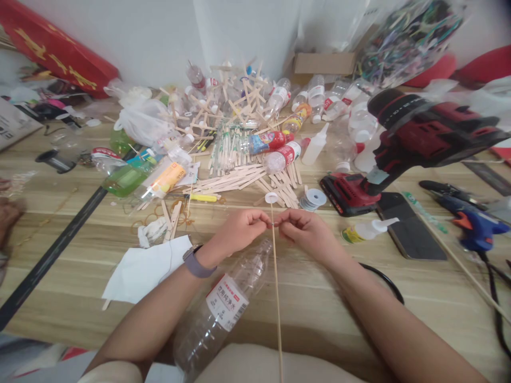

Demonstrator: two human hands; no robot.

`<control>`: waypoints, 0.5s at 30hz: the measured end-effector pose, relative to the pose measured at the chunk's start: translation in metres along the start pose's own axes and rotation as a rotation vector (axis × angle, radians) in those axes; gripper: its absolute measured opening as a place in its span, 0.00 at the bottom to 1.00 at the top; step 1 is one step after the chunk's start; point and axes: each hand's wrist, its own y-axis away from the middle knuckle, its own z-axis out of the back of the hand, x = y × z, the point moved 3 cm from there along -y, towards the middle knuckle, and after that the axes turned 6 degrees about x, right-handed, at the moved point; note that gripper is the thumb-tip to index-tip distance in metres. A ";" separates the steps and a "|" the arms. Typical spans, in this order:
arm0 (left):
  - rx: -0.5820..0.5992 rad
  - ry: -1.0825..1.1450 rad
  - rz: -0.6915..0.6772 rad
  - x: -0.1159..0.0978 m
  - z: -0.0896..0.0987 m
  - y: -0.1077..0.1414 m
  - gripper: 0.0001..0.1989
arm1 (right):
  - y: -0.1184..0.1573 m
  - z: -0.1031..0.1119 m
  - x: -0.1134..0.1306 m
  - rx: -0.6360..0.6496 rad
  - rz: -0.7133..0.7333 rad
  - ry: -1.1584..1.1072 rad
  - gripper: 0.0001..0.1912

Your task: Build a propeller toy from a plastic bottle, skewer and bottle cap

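A long thin wooden stick [275, 276] runs from my lap up the middle of the view, with a white bottle cap [271, 198] at its far end. My left hand [249, 226] is closed in a pinch just left of the stick, below the cap. From the other side my right hand [303, 231] pinches at the same spot. A tiny dark bit shows on the stick between the fingertips; what they grip is too small to make out. Beneath my left forearm leans a clear plastic bottle [223, 303], neck up and without a cap.
A red cordless drill [415, 143] stands at right, near a phone [411, 226], glue bottle [365, 230] and blue glue gun [475, 223]. Beyond my hands are a wire spool [313, 199], craft sticks [235, 178] and several bottles. White paper [147, 268] lies left; another person's hand [8, 215] shows at the edge.
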 end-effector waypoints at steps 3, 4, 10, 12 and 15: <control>0.007 0.023 0.027 -0.001 0.000 0.000 0.09 | 0.001 0.003 0.004 0.072 -0.009 -0.030 0.08; 0.010 0.031 0.035 -0.001 0.000 0.001 0.09 | 0.002 0.004 0.005 0.097 -0.011 -0.042 0.07; 0.033 0.084 0.067 0.001 0.001 0.000 0.09 | 0.002 0.007 0.009 0.162 -0.016 -0.105 0.07; 0.044 0.096 0.066 0.002 0.002 0.001 0.09 | 0.002 0.007 0.010 0.157 -0.017 -0.116 0.07; 0.062 0.107 0.065 0.000 0.002 0.002 0.08 | 0.002 0.007 0.010 0.144 -0.024 -0.129 0.06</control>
